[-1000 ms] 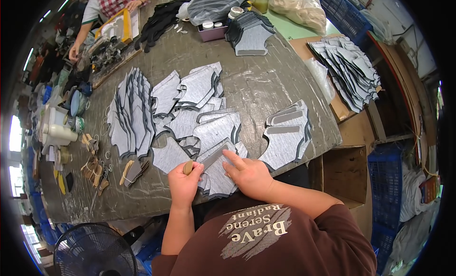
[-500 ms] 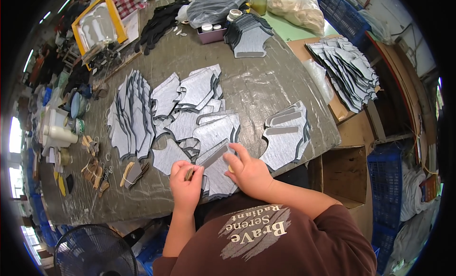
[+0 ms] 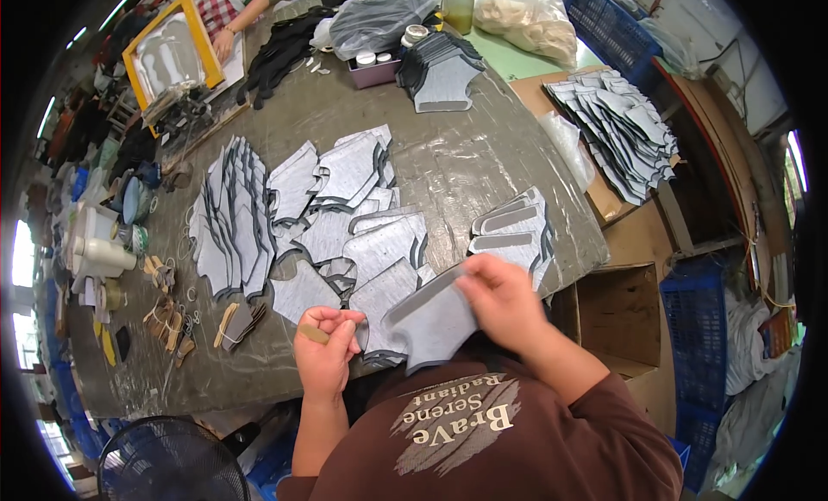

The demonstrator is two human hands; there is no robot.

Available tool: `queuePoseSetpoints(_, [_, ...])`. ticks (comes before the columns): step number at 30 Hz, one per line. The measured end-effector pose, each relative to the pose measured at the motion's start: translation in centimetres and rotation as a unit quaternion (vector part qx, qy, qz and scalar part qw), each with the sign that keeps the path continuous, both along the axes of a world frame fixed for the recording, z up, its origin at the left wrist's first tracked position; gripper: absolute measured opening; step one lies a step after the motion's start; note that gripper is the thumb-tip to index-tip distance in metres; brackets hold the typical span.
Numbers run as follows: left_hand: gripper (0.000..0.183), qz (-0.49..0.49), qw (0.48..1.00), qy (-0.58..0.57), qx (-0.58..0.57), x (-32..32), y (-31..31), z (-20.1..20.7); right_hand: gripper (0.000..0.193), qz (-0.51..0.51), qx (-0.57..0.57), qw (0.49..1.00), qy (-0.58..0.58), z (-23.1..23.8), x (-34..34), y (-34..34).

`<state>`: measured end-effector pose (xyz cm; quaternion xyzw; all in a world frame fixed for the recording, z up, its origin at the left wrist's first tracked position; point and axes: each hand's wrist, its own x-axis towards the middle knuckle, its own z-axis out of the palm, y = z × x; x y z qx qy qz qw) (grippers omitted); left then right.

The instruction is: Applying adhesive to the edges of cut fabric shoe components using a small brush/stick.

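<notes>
My right hand (image 3: 504, 303) grips the corner of a grey fabric piece (image 3: 438, 328) with curved cut-outs. Along that piece's upper edge lies a darker grey strip (image 3: 424, 297). My left hand (image 3: 323, 350) is closed around small tan-brown strips (image 3: 312, 334), whose ends poke out between the fingers. Beneath and beyond both hands spreads a loose pile of similar grey pieces (image 3: 328, 235). Right of it, a small stack of pieces with dark strips (image 3: 509, 241) is partly covered by my right hand.
A tall fanned stack of grey pieces (image 3: 231, 229) stands left, near banded strip bundles (image 3: 237, 325). At the back are another stack (image 3: 444, 83), a purple box (image 3: 373, 75) and a yellow frame (image 3: 214, 57) beside a co-worker's hand (image 3: 224, 46). A fan (image 3: 172, 462) sits lower left.
My right hand has lifted the strip-edged fabric piece off the pile and moved it right. My left hand has come away from that piece, still holding its small strips. The co-worker's arm shows more.
</notes>
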<state>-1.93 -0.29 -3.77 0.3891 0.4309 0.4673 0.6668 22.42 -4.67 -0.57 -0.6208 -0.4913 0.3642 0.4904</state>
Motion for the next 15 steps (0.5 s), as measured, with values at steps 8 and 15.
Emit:
queuePoseSetpoints(8, [0.032,-0.053,0.996,-0.013,0.067,-0.7,0.5,-0.9,0.041,-0.130,0.032,0.917,-0.376,-0.8,6.7,-2.7])
queuePoseSetpoints(15, [0.040,-0.102,0.994,0.000,0.045,0.5,0.9,-1.0,0.045,-0.010,0.031,0.880,-0.473,-5.2,6.9,-2.8])
